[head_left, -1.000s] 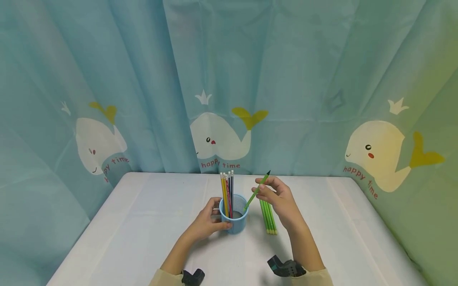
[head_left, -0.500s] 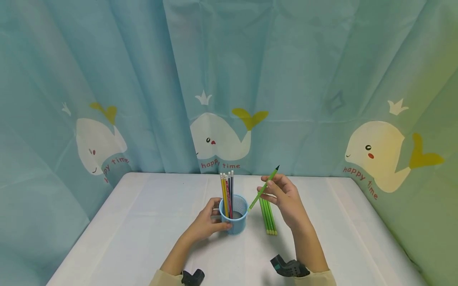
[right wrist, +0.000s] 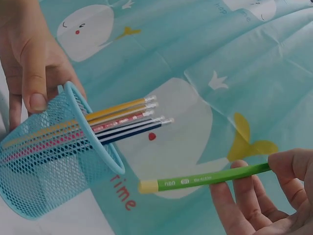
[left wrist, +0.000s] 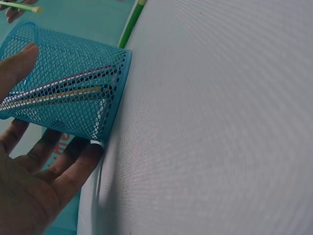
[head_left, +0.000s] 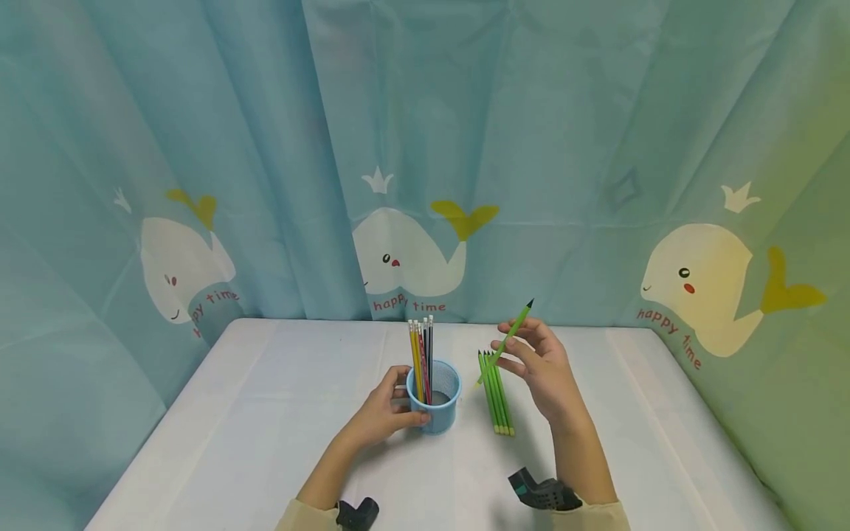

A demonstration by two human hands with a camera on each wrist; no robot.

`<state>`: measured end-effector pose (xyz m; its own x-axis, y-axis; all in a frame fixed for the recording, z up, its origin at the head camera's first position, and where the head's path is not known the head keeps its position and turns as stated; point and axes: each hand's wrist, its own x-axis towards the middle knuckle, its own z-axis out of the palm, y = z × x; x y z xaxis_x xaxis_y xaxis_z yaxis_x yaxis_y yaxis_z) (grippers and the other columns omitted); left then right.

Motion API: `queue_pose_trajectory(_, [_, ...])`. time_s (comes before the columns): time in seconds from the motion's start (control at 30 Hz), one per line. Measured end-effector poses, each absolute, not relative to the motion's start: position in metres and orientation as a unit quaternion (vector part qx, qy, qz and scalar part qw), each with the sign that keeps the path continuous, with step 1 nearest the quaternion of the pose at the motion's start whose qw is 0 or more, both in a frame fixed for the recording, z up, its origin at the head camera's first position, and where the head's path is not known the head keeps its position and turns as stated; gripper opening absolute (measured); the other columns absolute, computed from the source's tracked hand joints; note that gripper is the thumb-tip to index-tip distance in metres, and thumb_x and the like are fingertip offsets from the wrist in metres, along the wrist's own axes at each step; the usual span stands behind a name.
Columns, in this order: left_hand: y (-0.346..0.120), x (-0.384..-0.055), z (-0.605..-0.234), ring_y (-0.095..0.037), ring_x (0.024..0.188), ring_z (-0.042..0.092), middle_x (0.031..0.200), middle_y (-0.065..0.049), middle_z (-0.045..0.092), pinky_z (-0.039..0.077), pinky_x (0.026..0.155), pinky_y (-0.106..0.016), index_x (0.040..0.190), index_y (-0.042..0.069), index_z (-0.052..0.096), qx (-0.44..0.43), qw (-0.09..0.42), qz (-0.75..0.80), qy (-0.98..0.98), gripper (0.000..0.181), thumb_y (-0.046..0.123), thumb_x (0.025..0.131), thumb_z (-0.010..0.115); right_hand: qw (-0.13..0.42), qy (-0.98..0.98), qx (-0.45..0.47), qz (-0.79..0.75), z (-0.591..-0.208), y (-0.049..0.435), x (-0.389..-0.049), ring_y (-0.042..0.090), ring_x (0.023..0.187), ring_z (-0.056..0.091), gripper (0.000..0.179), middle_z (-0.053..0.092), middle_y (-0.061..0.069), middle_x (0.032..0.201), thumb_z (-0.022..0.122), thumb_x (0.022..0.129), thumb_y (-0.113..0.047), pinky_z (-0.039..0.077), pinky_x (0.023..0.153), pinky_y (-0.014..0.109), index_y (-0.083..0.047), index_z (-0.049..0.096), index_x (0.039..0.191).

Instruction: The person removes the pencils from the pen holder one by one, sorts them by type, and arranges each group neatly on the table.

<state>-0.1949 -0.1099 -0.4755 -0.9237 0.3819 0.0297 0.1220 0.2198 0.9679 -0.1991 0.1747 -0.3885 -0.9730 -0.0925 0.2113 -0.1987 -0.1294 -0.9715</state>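
Note:
A light-blue mesh pencil cup [head_left: 441,419] stands upright on the table, with several pencils [head_left: 421,361] in yellow, red and dark colours leaning at its left side, erasers up. My left hand [head_left: 381,414] holds the cup from the left, thumb on the front and fingers round behind. To the cup's right, my right hand [head_left: 541,365] pinches a green pencil [right wrist: 195,181] in the air, its dark point up and its pale-yellow end down to the left. Below that end several green pencils [head_left: 499,405] lie side by side on the table, their points away from me.
The table [head_left: 232,435] has a white cloth. Behind it hangs a blue-green curtain [head_left: 564,147] printed with whales, which also runs along both sides. A dark wrist device [head_left: 544,493] sits at each sleeve.
My right hand has moved right and slightly up with the green pencil, whose lower end has left the cup's rim area. The left hand and the cup have stayed in place.

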Motion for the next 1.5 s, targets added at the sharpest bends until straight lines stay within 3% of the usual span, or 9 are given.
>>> queue_pose_trajectory(0.73, [-0.110, -0.195, -0.477, -0.037, 0.129, 0.053, 0.142, -0.016, 0.048, 0.054, 0.099, -0.046, 0.141, 0.012, 0.038, 0.159, 0.109, 0.601, 0.776, 0.077, 0.018, 0.080, 0.085, 0.055, -0.649, 0.056, 0.757, -0.395, 0.194, -0.204, 0.019, 0.104, 0.071, 0.024, 0.051, 0.005, 0.107, 0.059, 0.100, -0.008, 0.060, 0.087, 0.037, -0.011, 0.051, 0.123])
queue_pose_trajectory(0.97, [-0.110, -0.196, -0.477, -0.037, 0.128, 0.054, 0.141, -0.016, 0.049, 0.055, 0.098, -0.045, 0.142, 0.013, 0.038, 0.161, 0.108, 0.601, 0.775, 0.077, 0.019, 0.081, 0.084, 0.060, -0.655, 0.037, 0.752, -0.400, 0.198, -0.209, 0.026, 0.107, 0.070, 0.023, 0.051, 0.006, 0.108, 0.058, 0.100, -0.007, 0.060, 0.087, 0.037, -0.009, 0.051, 0.122])
queue_pose_trajectory(1.2, [-0.111, -0.196, -0.477, -0.037, 0.129, 0.054, 0.141, -0.016, 0.049, 0.055, 0.099, -0.045, 0.141, 0.012, 0.038, 0.161, 0.108, 0.598, 0.778, 0.077, 0.018, 0.081, 0.084, 0.051, -0.663, 0.031, 0.747, -0.406, 0.202, -0.212, 0.016, 0.099, 0.071, 0.023, 0.050, 0.006, 0.107, 0.056, 0.101, -0.005, 0.060, 0.088, 0.037, -0.009, 0.050, 0.123])
queue_pose_trajectory(1.5, [-0.110, -0.196, -0.476, -0.038, 0.128, 0.054, 0.141, -0.016, 0.048, 0.054, 0.099, -0.046, 0.141, 0.012, 0.038, 0.162, 0.106, 0.600, 0.776, 0.076, 0.017, 0.080, 0.084, 0.054, -0.682, 0.011, 0.729, -0.413, 0.207, -0.216, 0.015, 0.095, 0.071, 0.024, 0.053, 0.004, 0.102, 0.055, 0.101, -0.007, 0.061, 0.085, 0.036, -0.006, 0.050, 0.124])
